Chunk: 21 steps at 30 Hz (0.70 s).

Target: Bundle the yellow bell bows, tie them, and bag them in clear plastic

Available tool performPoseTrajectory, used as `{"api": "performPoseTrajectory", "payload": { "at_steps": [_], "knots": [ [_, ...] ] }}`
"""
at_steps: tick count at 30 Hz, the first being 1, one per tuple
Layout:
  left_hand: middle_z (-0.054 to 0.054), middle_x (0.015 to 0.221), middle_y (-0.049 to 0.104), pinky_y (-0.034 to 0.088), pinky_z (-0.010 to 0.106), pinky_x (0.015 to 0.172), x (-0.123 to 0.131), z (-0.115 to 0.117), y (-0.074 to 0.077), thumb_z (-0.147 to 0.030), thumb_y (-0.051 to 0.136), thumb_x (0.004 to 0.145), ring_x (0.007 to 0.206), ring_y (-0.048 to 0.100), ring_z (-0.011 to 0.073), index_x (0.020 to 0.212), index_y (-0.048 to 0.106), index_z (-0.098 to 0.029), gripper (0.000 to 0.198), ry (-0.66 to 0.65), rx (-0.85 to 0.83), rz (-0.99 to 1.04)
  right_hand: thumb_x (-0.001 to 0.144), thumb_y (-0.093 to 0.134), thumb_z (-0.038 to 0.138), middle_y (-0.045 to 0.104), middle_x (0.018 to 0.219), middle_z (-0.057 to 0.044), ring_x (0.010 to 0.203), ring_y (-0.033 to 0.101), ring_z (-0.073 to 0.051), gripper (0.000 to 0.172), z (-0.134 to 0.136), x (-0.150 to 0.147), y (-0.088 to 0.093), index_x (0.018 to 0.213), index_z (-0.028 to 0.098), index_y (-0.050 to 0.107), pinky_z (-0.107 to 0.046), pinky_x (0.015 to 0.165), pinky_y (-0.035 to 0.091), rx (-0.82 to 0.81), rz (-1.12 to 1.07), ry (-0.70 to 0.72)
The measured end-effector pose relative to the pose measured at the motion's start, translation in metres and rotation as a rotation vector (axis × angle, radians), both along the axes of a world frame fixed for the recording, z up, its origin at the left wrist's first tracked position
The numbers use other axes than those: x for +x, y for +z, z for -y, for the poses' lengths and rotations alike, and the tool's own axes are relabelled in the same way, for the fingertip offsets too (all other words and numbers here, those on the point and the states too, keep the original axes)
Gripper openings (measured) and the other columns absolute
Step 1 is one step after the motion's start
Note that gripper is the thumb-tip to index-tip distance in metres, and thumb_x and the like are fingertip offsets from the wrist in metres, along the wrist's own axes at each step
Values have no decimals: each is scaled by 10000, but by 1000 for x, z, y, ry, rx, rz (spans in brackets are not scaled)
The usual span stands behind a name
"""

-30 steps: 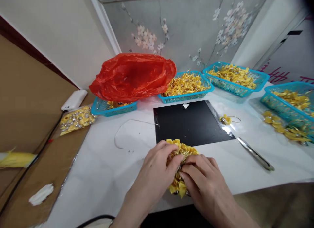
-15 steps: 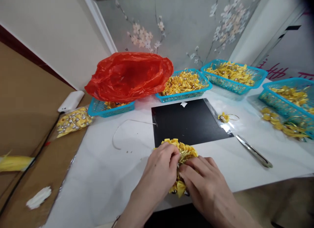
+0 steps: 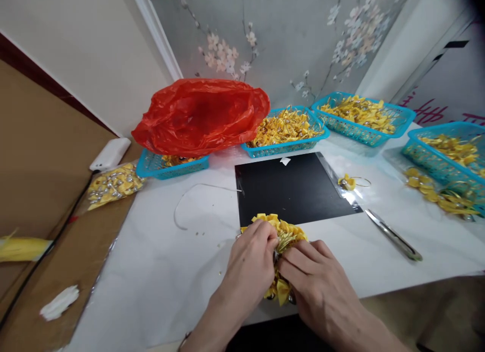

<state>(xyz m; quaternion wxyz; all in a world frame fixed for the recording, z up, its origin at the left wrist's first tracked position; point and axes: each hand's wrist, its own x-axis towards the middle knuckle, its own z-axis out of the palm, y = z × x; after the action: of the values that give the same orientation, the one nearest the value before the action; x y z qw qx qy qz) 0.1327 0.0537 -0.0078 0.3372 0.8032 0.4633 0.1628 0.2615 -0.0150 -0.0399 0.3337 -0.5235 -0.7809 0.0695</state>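
Both hands work at a yellow bundle [image 3: 281, 291] at the near edge of the black mat [image 3: 288, 190], the bundle's far rim overlapping that edge. The left hand [image 3: 252, 253] has its fingers curled and closed on the middle of the bundle, beside the gold strands [image 3: 286, 241]; the exact pinch is hidden. The right hand [image 3: 318, 276] grips the bundle's right side with bent fingers, their tips out of sight. A white scrap [image 3: 285, 161] lies on the mat near its far edge. Just right of the mat sit a looped yellow flower [image 3: 347, 182] and, nearer the person, a knife [image 3: 394, 236]. Left of the mat, a pale wire [image 3: 220, 187] curves, one end reaching its edge. Beyond the mat stands a blue basket [image 3: 282, 149] of yellow pieces, with a red bag [image 3: 200, 122] to its left.
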Motion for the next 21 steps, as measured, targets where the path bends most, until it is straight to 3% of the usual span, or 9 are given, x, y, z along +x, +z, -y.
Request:
{"api": "performPoseTrajectory", "payload": {
  "at_steps": [6, 10, 13, 16, 18, 21],
  "knots": [
    [-14, 785, 539, 409, 323, 676, -5, 0, 2, -124, 414, 890, 727, 516, 167, 739, 469, -233, 194, 24, 12, 79, 901, 429, 73, 627, 787, -21, 717, 498, -191, 227, 3, 6, 3, 816, 200, 596, -330, 631, 293, -1, -11, -17],
    [25, 1113, 591, 426, 327, 867, -24, -6, 5, -254, 463, 906, 1022, 546, 182, 1031, 570, -261, 165, 205, 67, 158, 927, 535, 263, 632, 1017, -63, 897, 579, -223, 130, 12, 35, 7, 1037, 237, 600, -352, 738, 427, -11, -135, -169],
    [92, 1264, 552, 436, 374, 905, -39, -9, -1, -379, 436, 918, 1144, 519, 229, 1182, 518, -232, 313, 385, 26, 158, 954, 471, 374, 641, 932, -49, 722, 637, -168, 234, 19, 54, 3, 1134, 235, 526, -287, 610, 515, -311, -398, -282],
    [117, 1191, 629, 458, 406, 897, -45, -8, -8, -473, 394, 918, 1080, 593, 252, 1209, 521, -213, 410, 407, -113, 127, 975, 378, 440, 649, 828, -17, 531, 607, -132, 328, 23, 56, -2, 1221, 230, 431, -252, 482, 519, -638, -564, -205],
    [108, 1122, 672, 451, 425, 907, -46, -7, -10, -494, 383, 914, 1033, 622, 258, 1207, 535, -221, 429, 375, -174, 101, 972, 386, 424, 649, 885, -30, 618, 632, -150, 332, 24, 51, -2, 1251, 246, 420, -267, 534, 534, -573, -499, -210],
    [101, 1104, 686, 441, 443, 907, -47, -6, -8, -501, 372, 910, 1006, 628, 267, 1235, 521, -227, 450, 351, -202, 69, 974, 395, 337, 632, 989, -59, 847, 636, -195, 250, 20, 42, 6, 1184, 264, 510, -317, 689, 531, -269, -290, -276]
  ]
}}
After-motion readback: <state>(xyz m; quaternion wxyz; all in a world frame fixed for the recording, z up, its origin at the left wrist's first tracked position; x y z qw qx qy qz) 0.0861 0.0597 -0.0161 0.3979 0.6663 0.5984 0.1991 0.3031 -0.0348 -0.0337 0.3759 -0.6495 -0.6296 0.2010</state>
